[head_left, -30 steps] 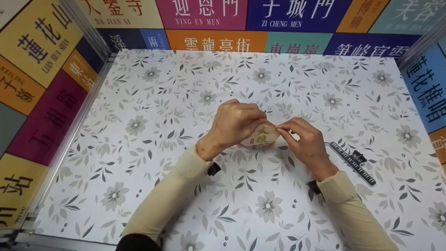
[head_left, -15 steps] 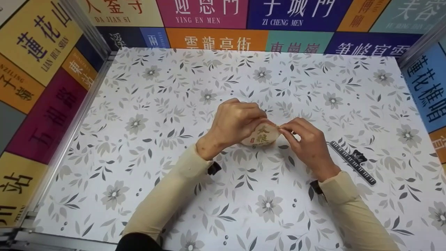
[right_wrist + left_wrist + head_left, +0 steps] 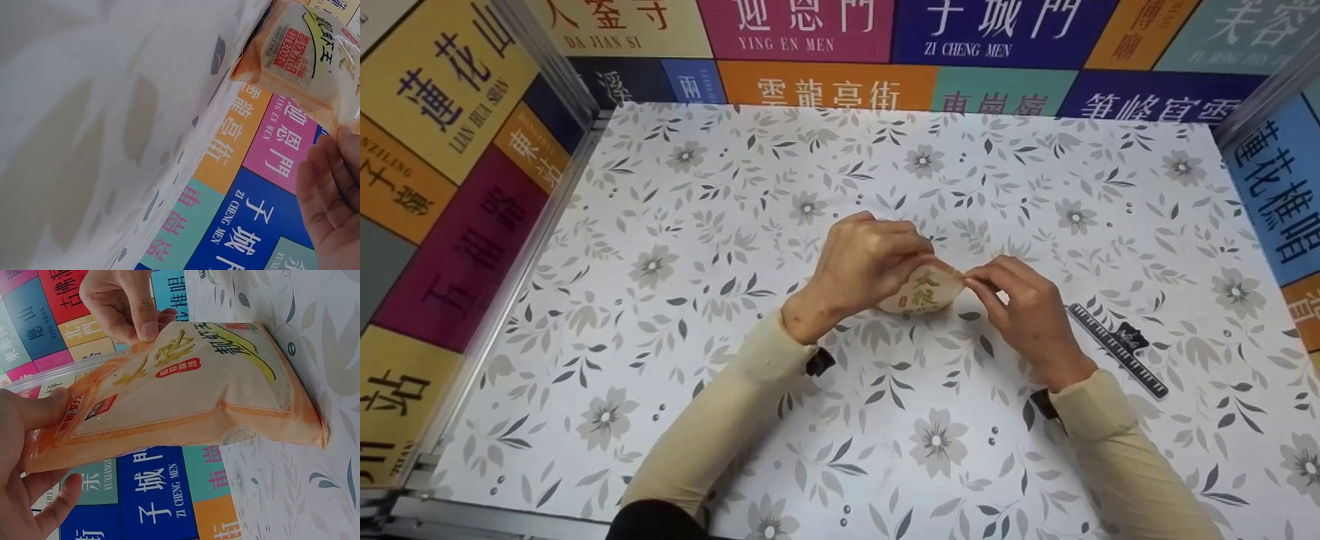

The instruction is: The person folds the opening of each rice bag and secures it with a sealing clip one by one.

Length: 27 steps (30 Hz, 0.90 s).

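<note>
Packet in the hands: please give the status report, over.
Left hand grips upper end of packet. Right hand pinches its side edge. Packet held roughly upright. Black strip lies to the right, clear of packet.

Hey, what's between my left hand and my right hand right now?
The orange-edged packet: the head view shows it between your left hand and right hand, and both hold it.
</note>
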Motion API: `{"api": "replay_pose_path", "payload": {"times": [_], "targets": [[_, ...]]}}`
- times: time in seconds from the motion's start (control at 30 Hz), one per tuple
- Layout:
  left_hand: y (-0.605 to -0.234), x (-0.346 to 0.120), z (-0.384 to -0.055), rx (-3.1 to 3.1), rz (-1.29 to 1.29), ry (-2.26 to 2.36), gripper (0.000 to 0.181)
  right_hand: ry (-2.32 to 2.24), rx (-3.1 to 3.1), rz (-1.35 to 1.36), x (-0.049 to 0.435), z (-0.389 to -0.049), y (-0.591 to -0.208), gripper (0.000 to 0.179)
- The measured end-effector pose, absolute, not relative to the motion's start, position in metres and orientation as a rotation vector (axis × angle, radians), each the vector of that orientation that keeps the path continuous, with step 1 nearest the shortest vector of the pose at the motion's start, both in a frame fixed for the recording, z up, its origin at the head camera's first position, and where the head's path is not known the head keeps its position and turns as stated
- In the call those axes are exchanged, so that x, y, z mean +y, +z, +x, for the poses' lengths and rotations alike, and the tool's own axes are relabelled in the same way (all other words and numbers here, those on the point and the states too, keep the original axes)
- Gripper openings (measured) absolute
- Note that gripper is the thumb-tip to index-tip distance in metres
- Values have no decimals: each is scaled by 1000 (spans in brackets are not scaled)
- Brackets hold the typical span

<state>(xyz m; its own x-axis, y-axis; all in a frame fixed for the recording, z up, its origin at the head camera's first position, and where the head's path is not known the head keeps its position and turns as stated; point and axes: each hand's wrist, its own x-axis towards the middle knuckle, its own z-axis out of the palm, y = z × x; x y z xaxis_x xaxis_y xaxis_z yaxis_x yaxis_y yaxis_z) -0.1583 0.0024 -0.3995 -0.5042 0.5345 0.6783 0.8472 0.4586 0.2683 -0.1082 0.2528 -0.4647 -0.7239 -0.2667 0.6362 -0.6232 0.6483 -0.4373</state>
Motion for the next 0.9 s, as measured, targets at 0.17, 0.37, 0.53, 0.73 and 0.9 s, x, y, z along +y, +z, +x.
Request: {"api": "replay_pose_path", "payload": {"times": [0.17,0.37,0.53,0.73,0.9], "targets": [[-400,3,-158,-2208,-1151,-826,14,934,-2311,669,251,-108,-465,8],[-399,3,-158,-2218,-1156,-819,14,958,-2309,641,251,-107,-466,7],[-398,3,-158,-2235,-1150,-815,13,931,-2330,629,251,-107,-464,7],[-398,3,-159,-2247,-1158,-825,13,885,-2384,622,251,-106,-463,4],[-398,3,-159,-2248,-1162,-834,12,856,-2422,615,252,-106,-463,5]]}}
